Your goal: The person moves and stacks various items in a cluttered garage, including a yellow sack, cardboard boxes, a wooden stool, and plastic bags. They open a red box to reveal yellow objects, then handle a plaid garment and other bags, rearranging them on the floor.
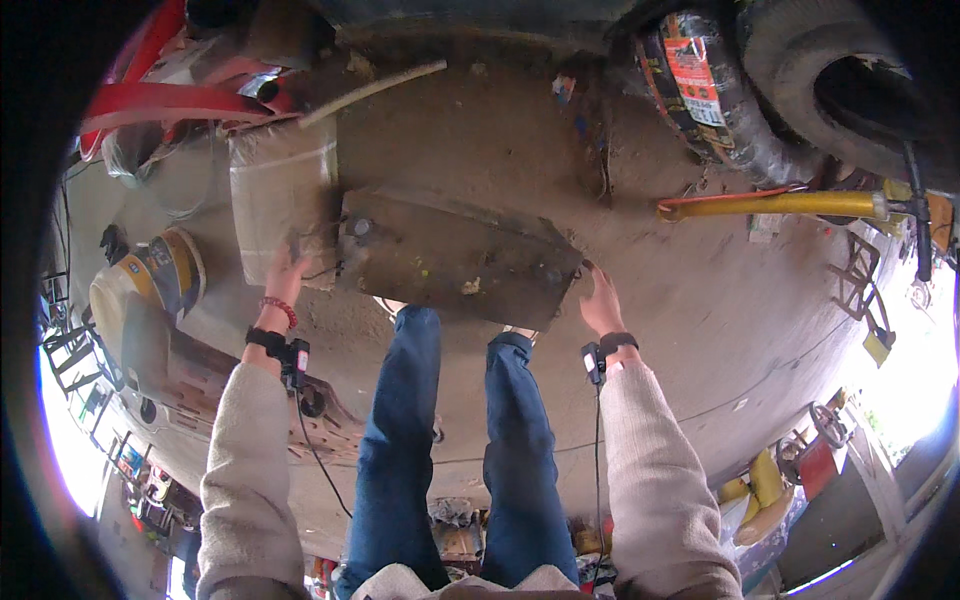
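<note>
A dark, dirty, flat-topped box (457,259), apparently metal, lies across the floor in front of my feet. Bits of debris and a round spot mark its top. My left hand (285,274) is at its left end, beside a thin black handle (322,274); blur hides whether the fingers close around it. At the right end, my right hand (600,300) has its thumb and fingers apart, fingertips at a small dark handle (577,273) on the corner. The box partly hides both of my feet.
Left of the box stands a taped cardboard carton (281,187), with a plastic bucket (146,270) and a slotted metal plank (202,375) nearby. Tyres (795,90) and a yellow tube (772,205) lie at the right. A pale stick (375,91) is beyond the carton.
</note>
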Demonstrator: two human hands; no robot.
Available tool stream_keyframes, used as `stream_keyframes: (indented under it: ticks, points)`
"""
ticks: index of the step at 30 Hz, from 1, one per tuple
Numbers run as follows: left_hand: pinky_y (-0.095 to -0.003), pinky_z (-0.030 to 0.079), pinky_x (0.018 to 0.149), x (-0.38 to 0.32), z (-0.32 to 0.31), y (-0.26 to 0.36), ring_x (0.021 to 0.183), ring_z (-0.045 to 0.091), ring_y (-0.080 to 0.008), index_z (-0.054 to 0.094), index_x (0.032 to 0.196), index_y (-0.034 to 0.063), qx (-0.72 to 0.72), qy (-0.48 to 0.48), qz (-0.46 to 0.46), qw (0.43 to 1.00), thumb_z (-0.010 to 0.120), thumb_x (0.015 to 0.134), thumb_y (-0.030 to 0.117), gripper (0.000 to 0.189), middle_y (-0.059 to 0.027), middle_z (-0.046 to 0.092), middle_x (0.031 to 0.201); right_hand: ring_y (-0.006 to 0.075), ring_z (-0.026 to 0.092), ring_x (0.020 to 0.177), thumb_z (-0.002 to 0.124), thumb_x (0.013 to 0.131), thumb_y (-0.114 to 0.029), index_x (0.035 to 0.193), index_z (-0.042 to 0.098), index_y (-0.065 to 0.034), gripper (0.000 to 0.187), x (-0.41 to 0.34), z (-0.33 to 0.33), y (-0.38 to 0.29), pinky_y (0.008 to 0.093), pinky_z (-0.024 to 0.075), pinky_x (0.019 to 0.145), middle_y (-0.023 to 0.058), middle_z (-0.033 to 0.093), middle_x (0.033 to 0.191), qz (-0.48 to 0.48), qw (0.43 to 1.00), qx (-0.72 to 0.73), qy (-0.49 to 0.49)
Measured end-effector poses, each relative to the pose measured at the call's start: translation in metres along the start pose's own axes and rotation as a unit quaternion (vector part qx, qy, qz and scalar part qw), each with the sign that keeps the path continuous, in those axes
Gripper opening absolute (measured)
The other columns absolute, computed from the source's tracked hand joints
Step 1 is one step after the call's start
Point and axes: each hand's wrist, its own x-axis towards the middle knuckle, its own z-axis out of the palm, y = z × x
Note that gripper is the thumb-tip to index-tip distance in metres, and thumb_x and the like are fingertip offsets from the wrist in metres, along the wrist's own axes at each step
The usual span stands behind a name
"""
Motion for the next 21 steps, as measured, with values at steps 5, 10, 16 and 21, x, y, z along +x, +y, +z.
stream_keyframes:
  ticks: [5, 10, 16, 21]
  points:
    - [-0.0247, 0.041, 0.069, -0.006, -0.005, 0.027, 0.073, 0.053, -0.0112, 0.056, 0.096, 0.002, -0.005, -0.022, -0.002, 1.0, 0.062, 0.084, 0.014, 0.018, -0.0005, 0.057, 0.078, 0.0355, 0.045, 0.114, 0.056, 0.074, -0.017, 0.106, 0.057, -0.0039, 0.034, 0.008, 0.001, 0.009, 0.0426, 0.038, 0.095, 0.0183, 0.048, 0.123, -0.026, 0.992, -0.117, -0.033]
    - [-0.0275, 0.043, 0.06, -0.032, 0.0, 0.047, 0.058, 0.048, -0.0114, 0.054, 0.077, 0.005, -0.133, -0.065, -0.108, 0.983, 0.062, 0.085, 0.016, 0.015, 0.0, 0.051, 0.064, 0.034, 0.054, 0.102, 0.059, 0.074, -0.027, 0.092, 0.06, -0.0034, 0.03, -0.024, -0.03, 0.016, 0.0451, 0.0422, 0.086, 0.0154, 0.062, 0.099, 0.022, 0.981, -0.175, -0.08]
    - [-0.0246, 0.041, 0.057, -0.049, 0.001, 0.071, 0.057, 0.052, -0.0125, 0.058, 0.074, 0.0063, -0.194, -0.089, -0.173, 0.962, 0.062, 0.084, 0.024, 0.021, -0.0015, 0.055, 0.063, 0.0115, 0.054, 0.074, 0.073, 0.071, -0.023, 0.08, 0.06, -0.0055, 0.024, -0.074, -0.063, -0.012, 0.0242, 0.0421, 0.07, 0.0, 0.057, 0.073, 0.163, 0.94, 0.275, -0.116]
    - [-0.026, 0.04, 0.066, -0.06, 0.003, 0.09, 0.065, 0.054, -0.0131, 0.06, 0.078, 0.0054, -0.135, -0.152, -0.143, 0.969, 0.06, 0.083, 0.026, 0.022, -0.0032, 0.059, 0.068, 0.0077, 0.052, 0.072, 0.072, 0.074, -0.02, 0.081, 0.06, -0.0067, 0.019, -0.09, -0.049, -0.065, 0.0225, 0.0398, 0.066, -0.0031, 0.058, 0.077, 0.291, 0.803, 0.52, -0.023]
